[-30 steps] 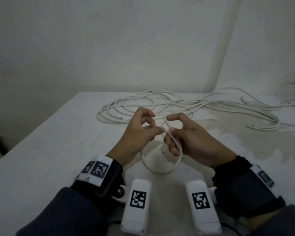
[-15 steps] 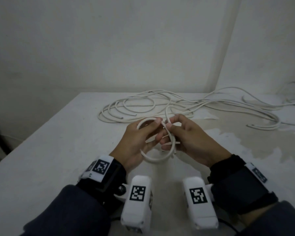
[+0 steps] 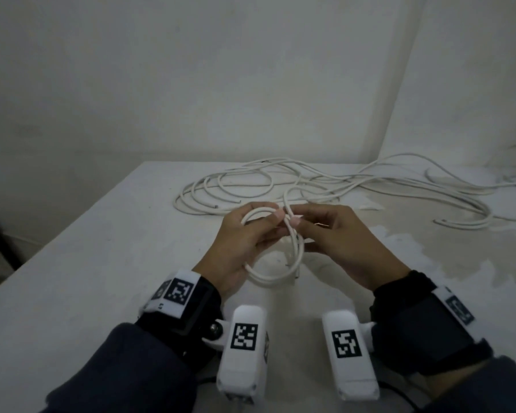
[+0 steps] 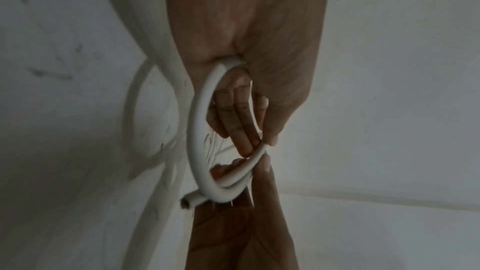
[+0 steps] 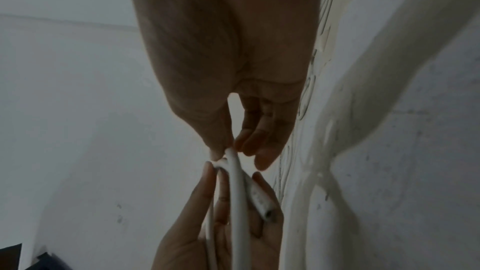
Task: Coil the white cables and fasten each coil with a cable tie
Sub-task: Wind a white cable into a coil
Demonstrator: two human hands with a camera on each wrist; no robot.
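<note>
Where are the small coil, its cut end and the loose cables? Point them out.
small coil point(image 3: 268, 278): head view, lower curve.
cut end point(image 5: 267, 211): right wrist view, dark tip.
loose cables point(image 3: 236, 187): head view, left loops.

Dim, grey light in all views, no glare. Head view bends straight lines toward its edges; worktop point(image 3: 72, 263) fairly sharp w/ soft shadows. Wrist views noisy, smeared; left hand point(image 4: 246, 38) dark, backlit, blurred close-up.

Small white cable coil point(image 3: 276, 275) above table; loose white cables point(image 3: 325, 186) sprawled behind.
</note>
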